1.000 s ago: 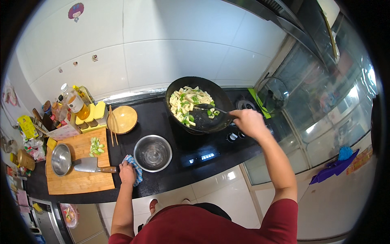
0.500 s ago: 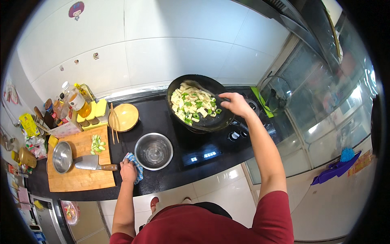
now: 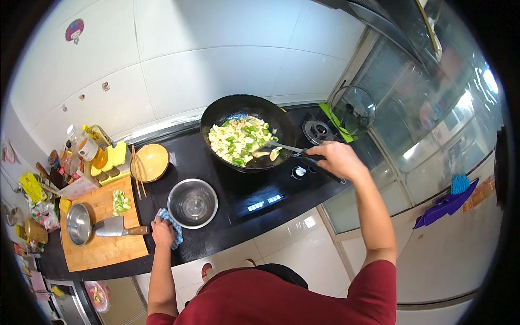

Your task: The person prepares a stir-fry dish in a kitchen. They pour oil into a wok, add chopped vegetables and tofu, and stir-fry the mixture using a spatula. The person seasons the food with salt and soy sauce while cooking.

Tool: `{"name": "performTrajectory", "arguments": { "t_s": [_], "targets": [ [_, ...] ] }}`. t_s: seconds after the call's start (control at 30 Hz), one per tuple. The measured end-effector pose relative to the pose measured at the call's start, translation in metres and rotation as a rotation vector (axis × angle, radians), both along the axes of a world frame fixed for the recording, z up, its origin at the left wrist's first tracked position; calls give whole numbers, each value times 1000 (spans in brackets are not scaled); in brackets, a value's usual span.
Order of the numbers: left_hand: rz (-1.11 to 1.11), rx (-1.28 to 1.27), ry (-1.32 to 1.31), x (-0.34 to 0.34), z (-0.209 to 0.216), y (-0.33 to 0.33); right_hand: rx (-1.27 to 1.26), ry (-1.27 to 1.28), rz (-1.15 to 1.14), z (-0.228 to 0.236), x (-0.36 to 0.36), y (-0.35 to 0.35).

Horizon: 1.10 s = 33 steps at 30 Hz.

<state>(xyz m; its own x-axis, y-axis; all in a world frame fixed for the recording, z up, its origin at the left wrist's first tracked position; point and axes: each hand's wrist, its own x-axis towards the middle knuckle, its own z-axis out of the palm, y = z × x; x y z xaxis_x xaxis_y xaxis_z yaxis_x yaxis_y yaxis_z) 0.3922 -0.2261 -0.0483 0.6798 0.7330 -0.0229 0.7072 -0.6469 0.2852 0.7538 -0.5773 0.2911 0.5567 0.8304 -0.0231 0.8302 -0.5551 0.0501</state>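
My right hand (image 3: 337,158) is closed around the dark handle of a spatula (image 3: 290,148), whose head is down among the food at the right side of a black wok (image 3: 284,116). Pale sliced pieces and green pepper pieces (image 3: 238,140) fill the wok's middle and left. The wok sits on the hob, its black handle (image 3: 327,170) passing just below my right hand. On the counter by the front edge, my left hand (image 3: 162,232) is closed on a blue-and-white checked cloth (image 3: 177,234); its fingertips are partly hidden. A steel bowl (image 3: 193,203) stands right beside the cloth.
Left, a cutting board (image 3: 108,254) bears a cleaver (image 3: 111,227), small steel bowl (image 3: 79,225) and sliced green-white pieces (image 3: 120,201). Chopsticks (image 3: 138,172) lean on a yellow bowl (image 3: 157,161). Bottles (image 3: 91,153) stand behind. Right are a second burner (image 3: 317,132) and glass lid (image 3: 352,111).
The spatula has come from the wok's far side down to its right side, my right hand moving nearer. The food has shifted about. The whole view has moved slightly; my left hand stays on the cloth.
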Motion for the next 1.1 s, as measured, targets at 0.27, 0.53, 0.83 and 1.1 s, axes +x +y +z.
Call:
{"name": "performTrajectory", "arguments": {
  "t_s": [0.27,0.53,0.83,1.1],
  "targets": [
    [-10,46,-31,-8,-7,0,501,-254,98,-84,-46,-15],
    [-27,63,-73,-10,-25,-4,690,-31,-264,-240,20,-28],
    [108,2,42,-2,-2,-30,431,39,-260,-326,127,-42],
    [79,132,64,-13,-7,-70,466,89,-97,-341,144,-50]
  ]
}}
